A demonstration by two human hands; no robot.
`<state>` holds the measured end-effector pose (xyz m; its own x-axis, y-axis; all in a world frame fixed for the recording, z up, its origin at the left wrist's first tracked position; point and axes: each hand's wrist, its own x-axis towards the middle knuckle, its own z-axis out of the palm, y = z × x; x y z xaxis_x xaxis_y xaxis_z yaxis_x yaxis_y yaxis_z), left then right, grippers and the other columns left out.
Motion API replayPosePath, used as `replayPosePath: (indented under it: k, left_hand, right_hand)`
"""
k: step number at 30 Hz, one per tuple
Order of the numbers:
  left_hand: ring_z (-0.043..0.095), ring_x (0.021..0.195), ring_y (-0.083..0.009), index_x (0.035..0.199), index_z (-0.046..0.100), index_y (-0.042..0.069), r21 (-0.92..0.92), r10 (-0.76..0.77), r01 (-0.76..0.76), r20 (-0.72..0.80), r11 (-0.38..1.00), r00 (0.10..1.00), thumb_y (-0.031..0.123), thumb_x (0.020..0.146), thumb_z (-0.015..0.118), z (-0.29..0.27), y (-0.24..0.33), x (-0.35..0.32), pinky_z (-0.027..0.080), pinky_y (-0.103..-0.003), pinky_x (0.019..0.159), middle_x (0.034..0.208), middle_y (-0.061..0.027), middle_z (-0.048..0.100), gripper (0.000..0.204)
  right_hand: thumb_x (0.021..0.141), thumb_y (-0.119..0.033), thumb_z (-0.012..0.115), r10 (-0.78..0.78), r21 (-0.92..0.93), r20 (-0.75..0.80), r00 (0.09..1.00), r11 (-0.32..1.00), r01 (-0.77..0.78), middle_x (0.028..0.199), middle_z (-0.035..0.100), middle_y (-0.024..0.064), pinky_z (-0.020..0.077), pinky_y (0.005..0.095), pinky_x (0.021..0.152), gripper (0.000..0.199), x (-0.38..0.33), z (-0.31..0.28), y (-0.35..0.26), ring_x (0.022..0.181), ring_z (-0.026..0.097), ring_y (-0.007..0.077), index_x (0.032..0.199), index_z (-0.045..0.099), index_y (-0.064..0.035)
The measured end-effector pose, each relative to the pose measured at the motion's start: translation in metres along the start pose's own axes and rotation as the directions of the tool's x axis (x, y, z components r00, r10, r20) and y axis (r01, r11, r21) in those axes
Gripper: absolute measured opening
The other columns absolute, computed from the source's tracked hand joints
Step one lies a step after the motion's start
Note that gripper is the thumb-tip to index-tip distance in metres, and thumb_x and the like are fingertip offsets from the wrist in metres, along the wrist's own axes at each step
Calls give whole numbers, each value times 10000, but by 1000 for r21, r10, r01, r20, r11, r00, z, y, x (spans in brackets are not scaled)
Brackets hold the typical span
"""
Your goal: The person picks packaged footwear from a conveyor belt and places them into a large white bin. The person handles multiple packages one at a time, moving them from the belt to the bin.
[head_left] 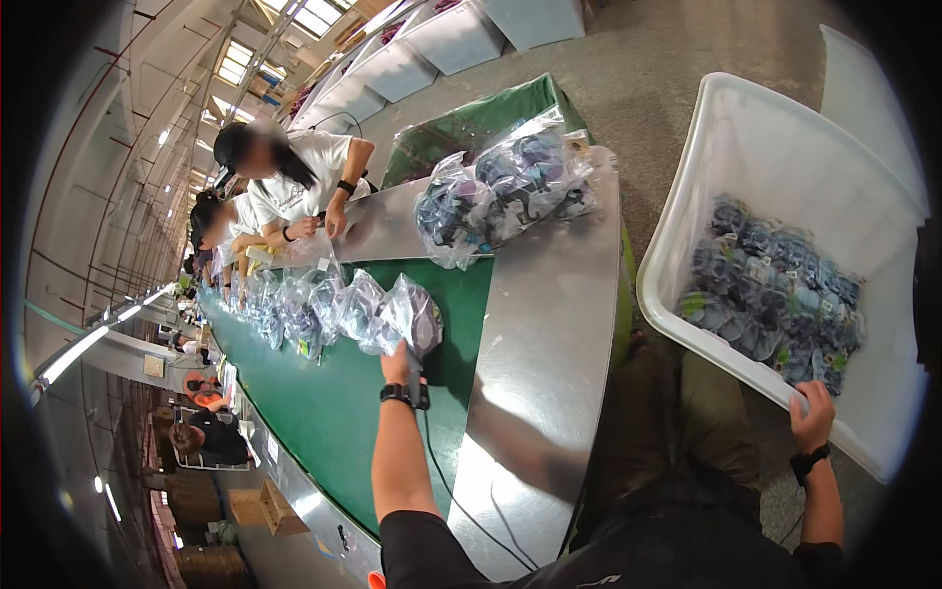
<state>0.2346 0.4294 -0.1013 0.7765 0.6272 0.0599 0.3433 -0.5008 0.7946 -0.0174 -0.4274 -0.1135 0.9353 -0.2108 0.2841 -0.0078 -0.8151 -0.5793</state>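
The clear bag (410, 312) lies near the close end of the green belt (319, 422), just beyond and touching your nearer left hand (396, 365), whose grip I can't tell. Your right hand (812, 418) clasps the bin's (721, 359) rim.

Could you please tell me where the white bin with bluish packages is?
The white bin is at the head view's right, right of the metal tabletop, with the right hand on its near rim.

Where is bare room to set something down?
Bare: the steel tabletop between green conveyor belt and white bin; the belt left of the left forearm. Crowded: the belt's far stretch, under plastic bags, and the tabletop's far end, under more.
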Motion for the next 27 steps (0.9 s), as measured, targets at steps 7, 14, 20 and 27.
replayPosePath:
  k: [7,14,20,27]
  left_hand:
    - [579,1219,-340,1400,464,-94,-338,-1,-67,-197,939,980,39,728,790,38,57,-137,442,-424,1092,1344,-228,558,758]
    - [498,1284,-272,1384,551,37,95,591,-596,75,798,803,-5,809,734,4,107,-293,412,-404,1123,1338,-128,442,605]
    - [588,1163,-280,1509,499,63,-144,233,-223,55,964,971,-18,891,693,-15,106,-324,489,-355,1015,1313,-134,506,653]
    - [532,1316,-314,1651,217,165,-546,-219,307,221,779,950,306,1033,648,-15,141,-325,549,-470,968,1539,-186,425,766]
  right_hand:
    - [867,-130,669,-22,-17,-27,999,1000,22,921,619,177,495,449,770,174,1,-2,-6,862,614,407,977,647,3]
    - [903,-182,668,-23,-58,13,1000,998,23,932,620,172,490,457,777,197,2,-5,-6,889,616,414,997,661,-9]
    - [904,-184,692,5,-95,5,1000,996,-4,953,633,141,504,450,788,194,2,-4,-9,907,638,380,1002,669,-18]
    - [903,-186,702,19,-88,22,1000,996,-17,960,642,127,505,450,800,194,-1,-7,-7,908,641,370,1010,674,-26]
